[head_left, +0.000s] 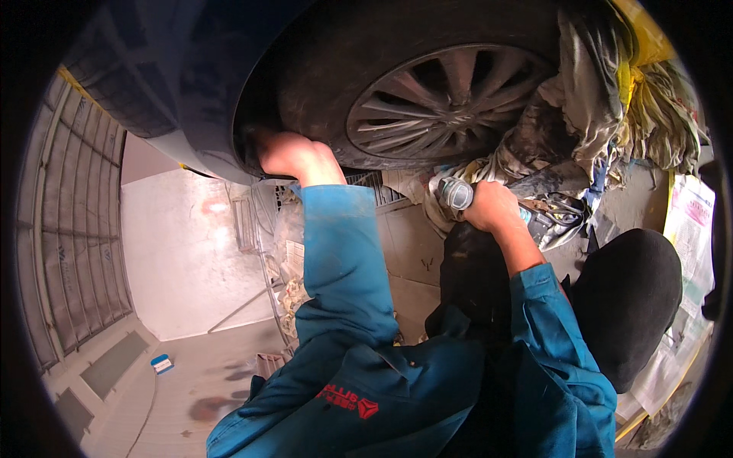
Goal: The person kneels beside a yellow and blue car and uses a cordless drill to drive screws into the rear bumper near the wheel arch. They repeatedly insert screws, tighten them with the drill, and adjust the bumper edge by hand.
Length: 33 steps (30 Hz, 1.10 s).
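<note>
My left hand (294,156) reaches into the gap between the dark tyre (321,91) and the edge of the dark blue car body (195,84). Its fingers vanish in the shadow there, so what they touch is hidden. Beside my right knee, my right hand (491,206) is wrapped round a cordless power tool (456,194). The tool has a round grey head pointing left and a teal and black end showing past my fist; its exact kind is unclear. Above it is the multi-spoke wheel cover (458,95), dusty and grey.
Dirty rags (595,91) hang and heap at the right of the wheel, near yellow plastic (649,34). Printed sheets (687,229) lie along the right side. A metal rack (244,221) and clutter stand left of my arm. A blue and white box (162,363) is on the floor.
</note>
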{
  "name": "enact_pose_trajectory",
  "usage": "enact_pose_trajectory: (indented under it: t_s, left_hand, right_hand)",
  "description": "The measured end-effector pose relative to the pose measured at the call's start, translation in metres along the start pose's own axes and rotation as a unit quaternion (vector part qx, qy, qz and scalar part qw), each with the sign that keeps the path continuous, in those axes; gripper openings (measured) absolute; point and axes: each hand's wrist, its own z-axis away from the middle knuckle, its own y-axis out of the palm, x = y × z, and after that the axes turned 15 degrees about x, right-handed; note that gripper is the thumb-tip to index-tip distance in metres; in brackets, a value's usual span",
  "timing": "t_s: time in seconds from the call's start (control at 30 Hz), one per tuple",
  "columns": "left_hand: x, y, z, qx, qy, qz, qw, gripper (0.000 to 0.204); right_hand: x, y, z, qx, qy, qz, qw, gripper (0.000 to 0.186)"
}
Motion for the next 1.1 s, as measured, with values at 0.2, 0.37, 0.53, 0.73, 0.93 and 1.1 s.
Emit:
enact_pose_trajectory:
  t_s: [0.2, 0.37, 0.53, 0.73, 0.93, 1.1]
  left_hand:
    - [-0.064, 0.013, 0.067, 0.117, 0.068, 0.083, 0.987, 0.049]
    - [-0.061, 0.012, 0.061, 0.121, 0.096, 0.081, 0.985, 0.048]
    - [-0.065, 0.013, 0.069, 0.149, 0.104, 0.093, 0.979, 0.045]
    - [-0.078, 0.014, 0.091, 0.196, 0.155, 0.1, 0.963, 0.041]
    - [-0.076, -0.009, 0.125, 0.175, 0.186, -0.048, 0.966, 0.034]
    - [-0.071, -0.067, 0.191, 0.257, 0.186, -0.182, 0.931, 0.03]
  right_hand:
    - [0.0, 0.004, 0.001, -0.001, 0.008, 0.001, 1.0, 0.035]
    - [-0.004, 0.009, -0.002, -0.009, 0.009, 0.007, 1.0, 0.035]
    - [-0.005, 0.014, -0.008, -0.009, 0.015, 0.019, 1.0, 0.035]
    - [-0.012, 0.018, -0.012, -0.001, 0.02, 0.02, 1.0, 0.034]
    - [-0.029, 0.031, -0.026, 0.036, 0.048, 0.084, 0.995, 0.038]
    - [-0.019, 0.022, -0.02, 0.16, 0.048, 0.193, 0.967, 0.037]
